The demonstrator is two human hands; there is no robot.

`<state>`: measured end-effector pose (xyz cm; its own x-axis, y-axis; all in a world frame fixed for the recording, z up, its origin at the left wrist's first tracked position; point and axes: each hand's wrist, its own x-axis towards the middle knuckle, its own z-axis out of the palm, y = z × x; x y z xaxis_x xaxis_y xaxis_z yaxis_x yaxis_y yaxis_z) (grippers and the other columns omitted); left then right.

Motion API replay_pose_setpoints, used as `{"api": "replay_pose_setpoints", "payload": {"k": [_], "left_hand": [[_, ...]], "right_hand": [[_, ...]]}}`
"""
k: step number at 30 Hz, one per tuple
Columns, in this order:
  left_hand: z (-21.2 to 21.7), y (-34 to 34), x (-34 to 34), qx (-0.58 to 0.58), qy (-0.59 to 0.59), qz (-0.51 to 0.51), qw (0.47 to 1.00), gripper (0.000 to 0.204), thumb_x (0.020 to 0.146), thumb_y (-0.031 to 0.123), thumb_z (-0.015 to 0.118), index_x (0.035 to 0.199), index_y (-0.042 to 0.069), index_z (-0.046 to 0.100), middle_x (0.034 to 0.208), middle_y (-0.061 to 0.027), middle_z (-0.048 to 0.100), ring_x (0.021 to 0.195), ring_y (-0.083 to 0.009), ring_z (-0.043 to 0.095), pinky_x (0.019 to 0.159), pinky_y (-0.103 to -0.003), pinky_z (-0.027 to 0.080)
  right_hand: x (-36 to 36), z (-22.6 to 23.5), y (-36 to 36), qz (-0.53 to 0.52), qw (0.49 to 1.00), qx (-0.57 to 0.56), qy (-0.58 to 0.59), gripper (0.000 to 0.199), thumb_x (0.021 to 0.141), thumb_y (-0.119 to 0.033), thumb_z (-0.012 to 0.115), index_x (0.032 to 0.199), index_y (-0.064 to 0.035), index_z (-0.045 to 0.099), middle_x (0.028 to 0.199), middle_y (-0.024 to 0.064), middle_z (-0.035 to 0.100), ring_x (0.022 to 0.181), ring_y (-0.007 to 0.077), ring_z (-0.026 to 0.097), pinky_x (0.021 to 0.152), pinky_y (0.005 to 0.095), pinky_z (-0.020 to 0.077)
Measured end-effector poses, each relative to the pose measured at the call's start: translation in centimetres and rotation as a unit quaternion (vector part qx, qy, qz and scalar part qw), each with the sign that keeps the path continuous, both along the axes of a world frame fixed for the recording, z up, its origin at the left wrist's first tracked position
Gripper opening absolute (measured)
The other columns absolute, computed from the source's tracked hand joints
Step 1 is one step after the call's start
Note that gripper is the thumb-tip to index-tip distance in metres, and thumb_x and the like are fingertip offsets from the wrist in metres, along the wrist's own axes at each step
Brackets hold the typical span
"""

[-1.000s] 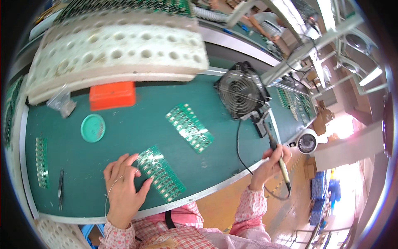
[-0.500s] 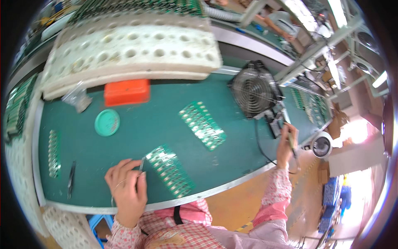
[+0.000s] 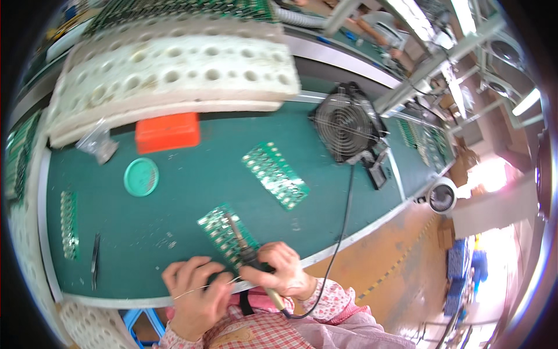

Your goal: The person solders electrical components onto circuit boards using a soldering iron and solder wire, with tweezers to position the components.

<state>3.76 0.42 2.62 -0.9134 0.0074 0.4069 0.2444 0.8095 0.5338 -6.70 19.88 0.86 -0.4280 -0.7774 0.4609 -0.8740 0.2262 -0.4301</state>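
Note:
My right hand [image 3: 283, 271] is closed around a soldering iron [image 3: 249, 255], whose cord trails from its rear end. The iron's metal tip slants over the nearer green circuit board panel [image 3: 220, 224] at the table's front edge. Beside it, my left hand [image 3: 199, 294] is closed on a thin strand of solder wire [image 3: 204, 285], which sticks out on both sides of the fingers. A second circuit board panel [image 3: 275, 175] lies farther back. To the right, the iron's stand [image 3: 375, 173] sits by a black fan with a wire guard [image 3: 347, 123].
At left lie tweezers [image 3: 95, 262] and a narrow circuit board [image 3: 69, 225]. Behind are a round green dish [image 3: 141, 177], an orange box [image 3: 167, 132] and a plastic bag [image 3: 100, 144]. A white foam block [image 3: 174, 75] bears many boards. Another person's arm [image 3: 372, 30] shows across the bench.
My right hand has brought the soldering iron from the stand leftward over the nearer panel. My left hand has drawn back toward the front edge with the wire. The whole view has shifted slightly.

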Motion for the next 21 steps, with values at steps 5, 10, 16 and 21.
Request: {"api": "replay_pose_setpoints", "payload": {"k": [5,10,16,21], "left_hand": [[-1.0,-1.3,0.3,-0.004,-0.021,0.028,0.999,0.019,0.078,0.011,0.075,0.079,0.008,0.056,0.095,-0.0042,0.064,0.103,-0.0298,0.059,0.091,-0.05,0.035],[-1.6,-3.3,-0.2,0.008,-0.005,0.143,0.99,0.017,0.078,0.009,0.075,0.077,0.009,0.058,0.095,-0.0019,0.067,0.101,-0.0268,0.062,0.091,-0.048,0.036],[-2.3,-1.9,-2.8,0.006,0.023,0.164,0.986,0.016,0.079,0.004,0.07,0.071,0.007,0.056,0.1,-0.0007,0.073,0.105,-0.0257,0.065,0.094,-0.047,0.037],[-2.7,-1.8,-3.1,0.018,0.033,0.137,0.99,0.014,0.076,0.008,0.074,0.074,0.008,0.06,0.103,-0.0001,0.072,0.106,-0.0233,0.064,0.095,-0.047,0.038]], "right_hand": [[-0.2,0.1,1.1,0.003,1.0,0.021,0.022,0.041,0.069,-0.019,0.068,0.109,-0.0175,0.07,0.088,0.0049,0.051,0.084,0.0248,0.06,0.074,0.0387,0.0515],[-0.3,1.5,2.4,-0.155,0.981,-0.116,0.016,0.03,0.068,0.006,0.078,0.093,-0.0042,0.065,0.076,0.0055,0.068,0.058,0.0211,0.059,0.052,0.0323,0.0464],[-0.8,0.7,1.3,-0.177,0.967,-0.174,-0.064,0.018,0.088,-0.014,0.073,0.096,-0.0024,0.062,0.07,0.0064,0.066,0.051,0.0186,0.057,0.049,0.0305,0.0455],[-1.5,1.3,-1.2,-0.097,0.97,-0.191,-0.119,0.016,0.088,-0.012,0.07,0.092,-0.0017,0.059,0.062,0.0045,0.061,0.046,0.0165,0.055,0.045,0.0294,0.0435]]}}
